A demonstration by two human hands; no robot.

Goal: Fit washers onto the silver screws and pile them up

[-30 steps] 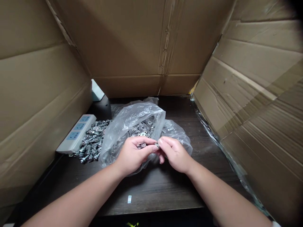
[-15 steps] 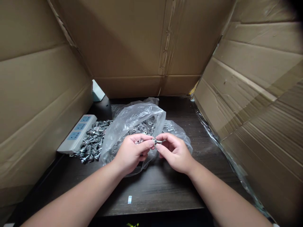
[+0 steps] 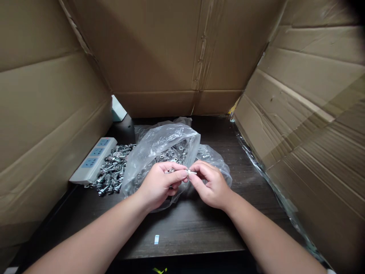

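Observation:
Between my two hands is a small silver bolt (image 3: 191, 172), with a nut-like collar showing on its shank. My left hand (image 3: 159, 184) is closed, thumb and forefinger pinching one end of the bolt. Another shiny metal piece (image 3: 171, 171) shows between that thumb and forefinger; its kind is unclear. From the other side, the thumb and forefinger of my right hand (image 3: 211, 184) close on the bolt around the collar. Behind my hands lies an open clear plastic bag (image 3: 154, 142) with many small metal nuts (image 3: 180, 148) inside.
To the left, a heap of bolts (image 3: 114, 167) lies against a white power strip (image 3: 92, 160). A second plastic bag (image 3: 213, 154) with metal pieces sits right of the first. Cardboard walls (image 3: 159, 57) enclose the dark table (image 3: 199, 232). A small paper slip (image 3: 156, 239) lies near its front edge.
My right thumb and fingertips have shifted slightly on the bolt, and the collar catches the light differently. Both hands otherwise stay in nearly the same place.

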